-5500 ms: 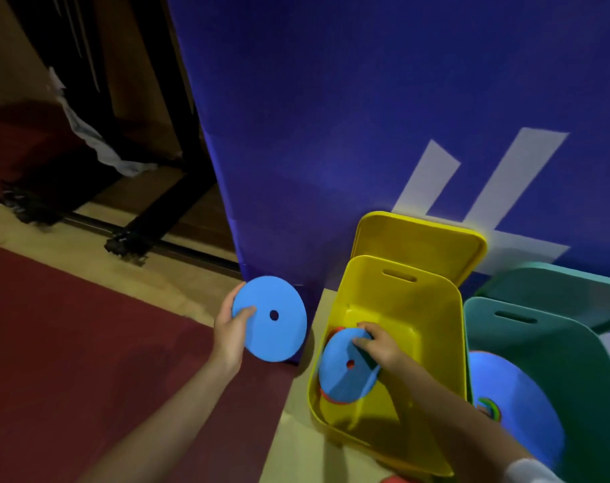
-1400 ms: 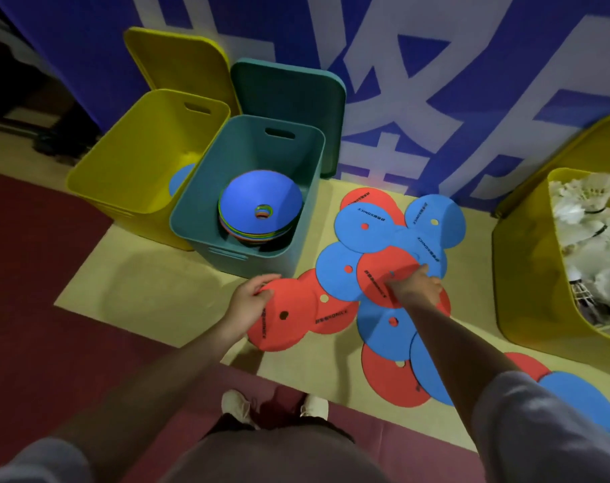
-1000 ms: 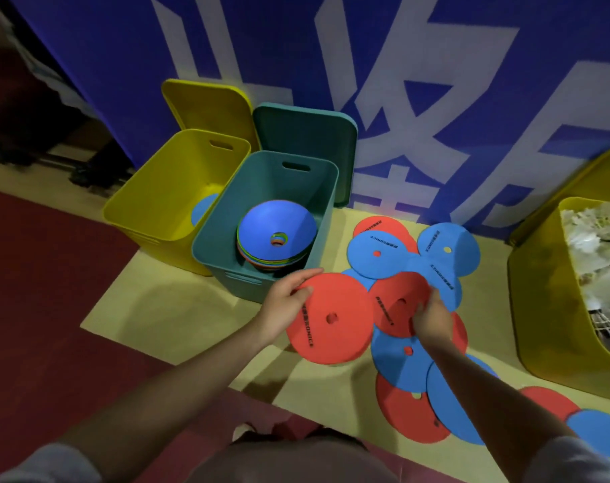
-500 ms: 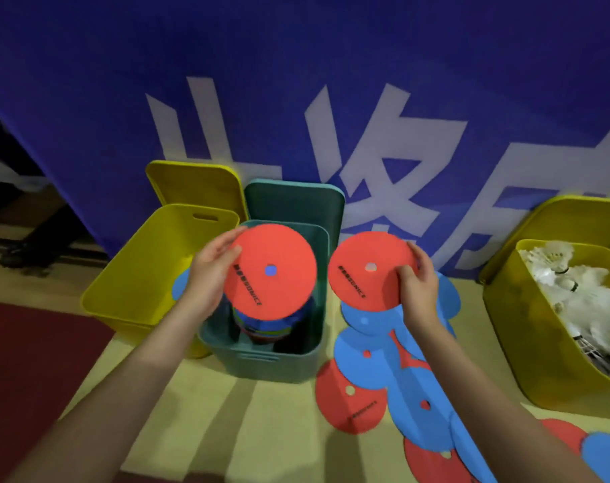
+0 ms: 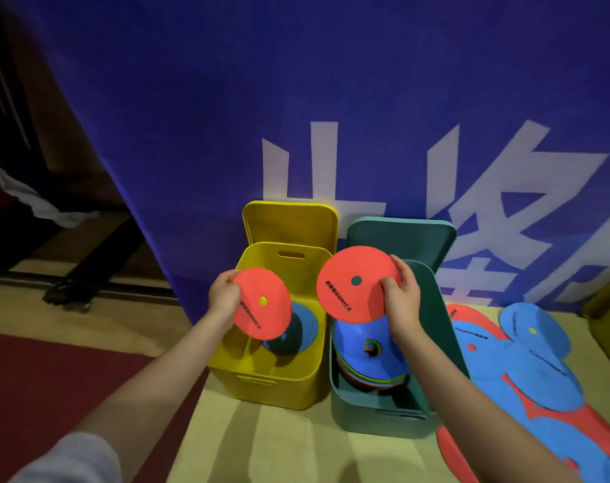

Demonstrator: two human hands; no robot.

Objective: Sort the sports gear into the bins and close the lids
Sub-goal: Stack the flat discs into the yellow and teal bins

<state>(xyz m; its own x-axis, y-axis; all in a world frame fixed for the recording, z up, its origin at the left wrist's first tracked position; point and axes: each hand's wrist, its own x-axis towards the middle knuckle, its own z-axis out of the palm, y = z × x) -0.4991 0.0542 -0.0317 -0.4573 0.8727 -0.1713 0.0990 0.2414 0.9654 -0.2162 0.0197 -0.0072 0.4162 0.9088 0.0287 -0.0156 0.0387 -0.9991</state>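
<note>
discs (image 5: 262,303) now over bins (image 5: 268,385), faces tilted

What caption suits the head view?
Left hand and right hand each hold a red disc above the yellow bin and green bin.

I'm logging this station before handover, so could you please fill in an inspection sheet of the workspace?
Surface: tan floor mat, dark red carpet to the left.
Job's things: open yellow bin holding blue discs; open teal bin holding stacked cones; both lids stand upright behind; red and blue discs lie on the mat.
Clutter: nothing seen.
Hands: left hand holds a red disc over the yellow bin; right hand holds another red disc over the teal bin.
Cables: nothing seen.
Surroundings: blue banner behind.
</note>
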